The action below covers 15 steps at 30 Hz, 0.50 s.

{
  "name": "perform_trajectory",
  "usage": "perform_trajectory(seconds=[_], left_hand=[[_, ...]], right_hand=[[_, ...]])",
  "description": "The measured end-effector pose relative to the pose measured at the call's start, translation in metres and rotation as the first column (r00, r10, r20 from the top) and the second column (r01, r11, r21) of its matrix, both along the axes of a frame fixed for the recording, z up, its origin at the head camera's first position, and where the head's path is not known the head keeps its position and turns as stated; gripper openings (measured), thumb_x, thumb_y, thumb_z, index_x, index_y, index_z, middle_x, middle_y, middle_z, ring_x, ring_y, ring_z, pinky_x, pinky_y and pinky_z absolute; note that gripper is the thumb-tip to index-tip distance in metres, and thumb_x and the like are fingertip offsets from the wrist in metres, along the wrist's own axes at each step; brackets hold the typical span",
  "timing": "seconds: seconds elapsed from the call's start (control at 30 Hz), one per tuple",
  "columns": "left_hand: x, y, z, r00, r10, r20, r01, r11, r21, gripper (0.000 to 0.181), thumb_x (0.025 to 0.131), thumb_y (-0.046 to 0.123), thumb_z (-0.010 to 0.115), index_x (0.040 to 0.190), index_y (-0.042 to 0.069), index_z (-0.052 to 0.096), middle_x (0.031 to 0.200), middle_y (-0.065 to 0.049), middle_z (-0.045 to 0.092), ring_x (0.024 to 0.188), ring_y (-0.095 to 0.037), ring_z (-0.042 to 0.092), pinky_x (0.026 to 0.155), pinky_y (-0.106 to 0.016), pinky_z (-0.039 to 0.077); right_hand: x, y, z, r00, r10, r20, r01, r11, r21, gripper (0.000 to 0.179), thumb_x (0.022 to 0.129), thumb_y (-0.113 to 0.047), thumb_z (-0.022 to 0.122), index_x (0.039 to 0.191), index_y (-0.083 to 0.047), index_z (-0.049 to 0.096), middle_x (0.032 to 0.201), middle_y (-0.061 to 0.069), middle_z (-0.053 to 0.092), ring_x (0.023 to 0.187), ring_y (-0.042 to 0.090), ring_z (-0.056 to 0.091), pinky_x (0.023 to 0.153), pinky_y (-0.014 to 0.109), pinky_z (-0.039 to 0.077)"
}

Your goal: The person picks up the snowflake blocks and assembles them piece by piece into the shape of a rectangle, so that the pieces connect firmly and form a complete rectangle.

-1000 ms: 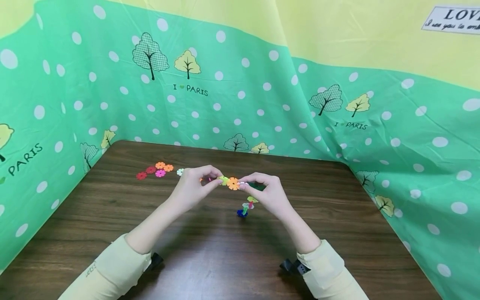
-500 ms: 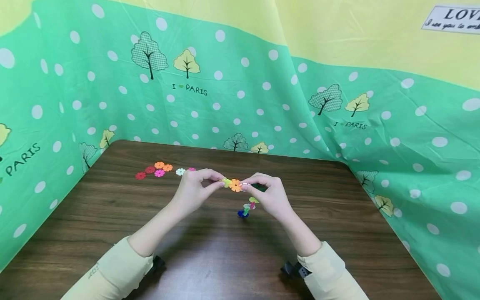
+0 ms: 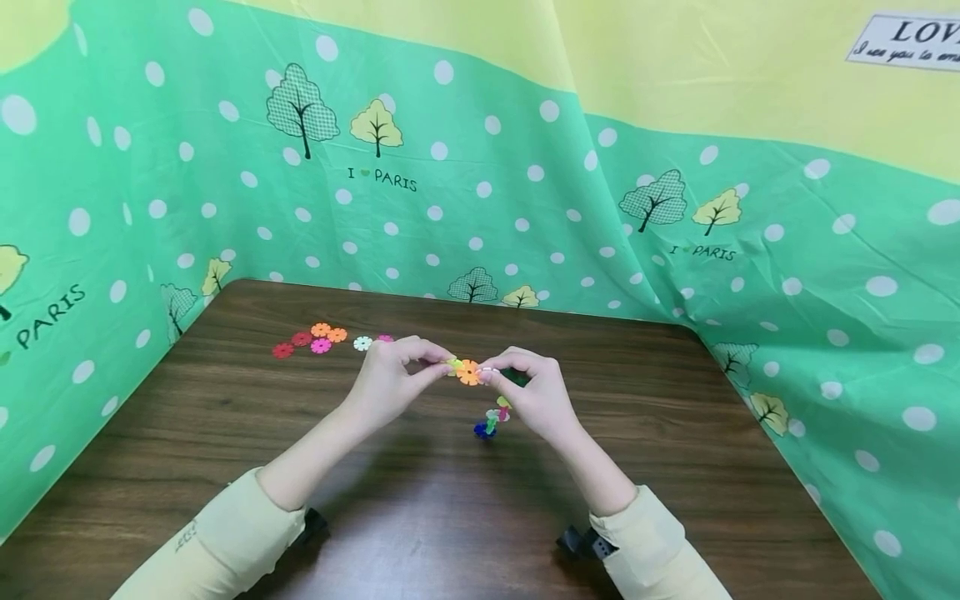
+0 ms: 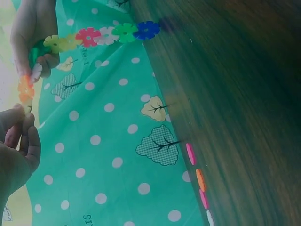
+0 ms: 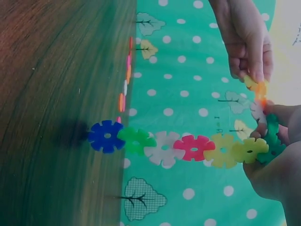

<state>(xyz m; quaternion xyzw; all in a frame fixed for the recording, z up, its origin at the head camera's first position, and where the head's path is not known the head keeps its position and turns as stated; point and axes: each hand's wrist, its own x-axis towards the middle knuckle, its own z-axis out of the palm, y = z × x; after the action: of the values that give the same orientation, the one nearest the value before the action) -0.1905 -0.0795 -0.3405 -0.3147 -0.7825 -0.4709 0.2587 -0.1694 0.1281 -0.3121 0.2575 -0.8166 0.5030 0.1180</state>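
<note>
A chain of interlocking flower-shaped snowflake discs hangs between the hands, above the table. My left hand (image 3: 386, 387) pinches the yellow disc (image 3: 454, 367) at its upper end, thumb against fingertips. Beside that is an orange disc (image 3: 468, 372). My right hand (image 3: 538, 392) pinches the white disc (image 5: 257, 112) joined to the orange one. Below the right hand the chain continues through a dark green disc (image 5: 273, 141), yellow ones, a pinkish-red disc (image 5: 194, 148), white and light green, down to a blue disc (image 5: 107, 136) at the bottom. Fingers partly hide the pinched discs.
Loose flower discs lie on the brown wooden table (image 3: 420, 508) at the far left: a red disc (image 3: 282, 351), an orange disc (image 3: 321, 330), a magenta disc (image 3: 320, 345), a white disc (image 3: 362, 343) and others. A green dotted curtain (image 3: 480, 225) surrounds the table's back and sides.
My left hand has shifted slightly right with the yellow disc, uncovering a loose pink disc behind it. Both hands keep their pinch, and the chain's lower end sways a little.
</note>
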Motion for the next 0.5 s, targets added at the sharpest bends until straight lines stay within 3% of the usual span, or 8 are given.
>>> perform_trajectory(seconds=[0.23,0.5], left_hand=[[-0.004,-0.003,0.007,0.997,0.076,-0.022,-0.078,0.995,-0.055,0.011,0.079,0.011,0.076,0.089,0.009,0.073,0.082,0.000,0.072,0.069,-0.006,0.064,0.059,-0.023,0.050],[-0.009,-0.008,0.013,0.997,0.061,0.045,-0.056,0.993,-0.107,0.016,0.081,0.017,0.075,0.095,0.012,0.071,0.085,0.003,0.070,0.078,-0.008,0.062,0.066,-0.029,0.053]], right_hand=[[-0.008,-0.003,-0.004,0.999,0.007,0.032,-0.005,0.999,-0.048,0.009,0.086,-0.006,0.068,0.092,0.000,0.071,0.083,0.012,0.070,0.068,0.016,0.060,0.061,0.025,0.051],[-0.030,0.006,-0.030,0.996,-0.024,0.086,0.031,0.996,-0.084,0.014,0.086,-0.019,0.070,0.095,-0.007,0.072,0.086,0.005,0.071,0.077,0.019,0.063,0.068,0.026,0.053]])
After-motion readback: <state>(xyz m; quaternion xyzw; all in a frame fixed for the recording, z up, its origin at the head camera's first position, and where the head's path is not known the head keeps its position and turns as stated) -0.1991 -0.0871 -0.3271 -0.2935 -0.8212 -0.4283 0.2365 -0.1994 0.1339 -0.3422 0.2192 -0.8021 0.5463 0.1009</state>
